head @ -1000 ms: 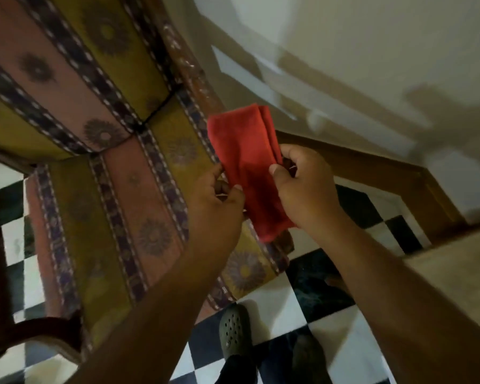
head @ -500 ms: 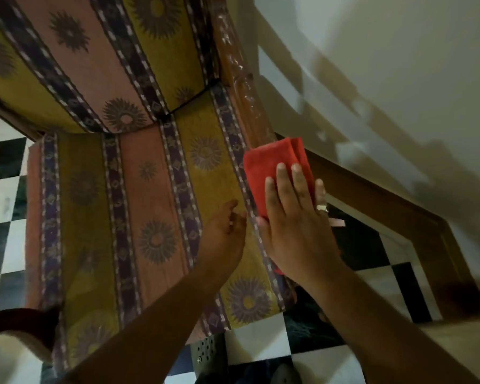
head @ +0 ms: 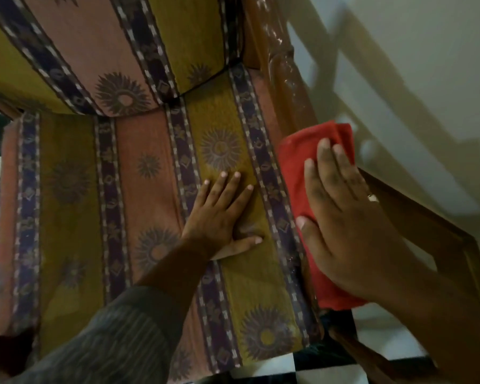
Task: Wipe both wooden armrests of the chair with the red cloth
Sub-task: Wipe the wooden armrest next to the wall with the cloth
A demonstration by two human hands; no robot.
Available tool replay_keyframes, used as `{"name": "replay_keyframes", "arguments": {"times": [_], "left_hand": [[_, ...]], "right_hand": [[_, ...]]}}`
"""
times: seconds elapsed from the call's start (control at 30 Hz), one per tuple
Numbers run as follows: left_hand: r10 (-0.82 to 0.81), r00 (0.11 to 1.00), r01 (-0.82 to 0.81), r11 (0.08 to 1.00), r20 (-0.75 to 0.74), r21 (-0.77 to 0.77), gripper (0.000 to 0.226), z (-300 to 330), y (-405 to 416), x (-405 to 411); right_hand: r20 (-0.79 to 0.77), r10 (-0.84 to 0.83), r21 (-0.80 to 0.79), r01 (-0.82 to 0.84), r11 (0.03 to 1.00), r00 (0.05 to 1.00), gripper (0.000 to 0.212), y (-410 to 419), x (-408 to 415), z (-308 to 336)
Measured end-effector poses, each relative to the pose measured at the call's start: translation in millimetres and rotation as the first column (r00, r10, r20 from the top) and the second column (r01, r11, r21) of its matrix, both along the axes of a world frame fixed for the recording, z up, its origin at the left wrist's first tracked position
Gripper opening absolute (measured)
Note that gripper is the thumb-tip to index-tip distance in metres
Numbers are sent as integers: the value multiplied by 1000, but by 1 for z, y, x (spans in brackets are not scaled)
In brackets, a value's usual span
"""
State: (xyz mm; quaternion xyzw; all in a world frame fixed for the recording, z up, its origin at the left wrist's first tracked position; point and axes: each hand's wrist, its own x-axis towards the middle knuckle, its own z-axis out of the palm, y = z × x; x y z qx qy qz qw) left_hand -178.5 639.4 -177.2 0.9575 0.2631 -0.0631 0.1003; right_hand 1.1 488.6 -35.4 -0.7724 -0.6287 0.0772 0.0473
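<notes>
The red cloth [head: 297, 178] lies folded along the chair's right wooden armrest [head: 284, 79], whose glossy brown wood shows beyond the cloth toward the backrest. My right hand [head: 344, 217] presses flat on top of the cloth, fingers spread, a ring on one finger. My left hand [head: 222, 214] rests flat and open on the patterned seat cushion [head: 150, 189], just left of the armrest. The left armrest [head: 0, 353] shows only as a dark shape at the bottom left corner.
The striped backrest cushion [head: 108, 51] fills the top left. A pale wall [head: 413, 79] and a wooden skirting board [head: 441, 245] run close along the chair's right side. Black-and-white checked floor tiles [head: 372, 336] show below the seat's front edge.
Both hands held the folded cloth above the seat a second ago. My right hand has since laid it on the right armrest and slid forward on it; my left hand let go and dropped flat onto the cushion.
</notes>
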Motion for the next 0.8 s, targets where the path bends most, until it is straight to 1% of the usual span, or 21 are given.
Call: {"name": "replay_keyframes", "arguments": {"times": [0.07,0.13,0.2,0.27,0.33,0.4,0.47,0.57,0.63,0.67,0.7,0.73,0.8], "left_hand": [[4,1000,-4,1000,14,7,109,-1,2,-1],[0,1000,-1,1000,23,13,109,-1,3,-2],[-6,1000,6,1000,17,17,109,-4,4,-3],[-6,1000,6,1000,20,9,110,-6,4,-2],[-7,1000,6,1000,25,12,110,-7,3,-1],[-4,999,4,1000,36,14,109,-8,3,-2],[-3,999,3,1000,46,4,109,-9,3,-2],[-9,999,10,1000,44,-3,109,-8,2,-1],[-14,999,15,1000,41,-4,110,-7,0,0],[-13,999,13,1000,39,-2,110,-7,0,0],[-11,999,11,1000,37,-2,109,-6,0,0],[-11,999,11,1000,35,-1,109,-5,1,0],[-10,999,10,1000,34,-7,109,-5,1,0]], "right_hand": [[-92,-93,13,95,995,991,68,8,-3,1],[-238,-203,20,213,977,950,70,15,-5,2],[-331,-271,13,292,956,904,71,14,-7,2],[-332,-290,11,311,950,898,67,2,-11,4],[-259,-276,14,289,957,926,67,-8,-16,5],[-151,-210,20,215,976,966,68,-11,-17,3],[-89,-124,4,125,992,988,69,-6,-11,3],[-11,-5,-40,5,999,1000,70,12,3,5],[45,46,-53,-43,998,998,71,29,11,5],[41,44,-41,-42,998,998,71,38,13,5],[5,12,-15,-12,1000,1000,71,46,15,5],[-64,-46,16,47,999,997,70,53,16,4],[-248,-173,40,189,981,953,71,57,15,4]]}}
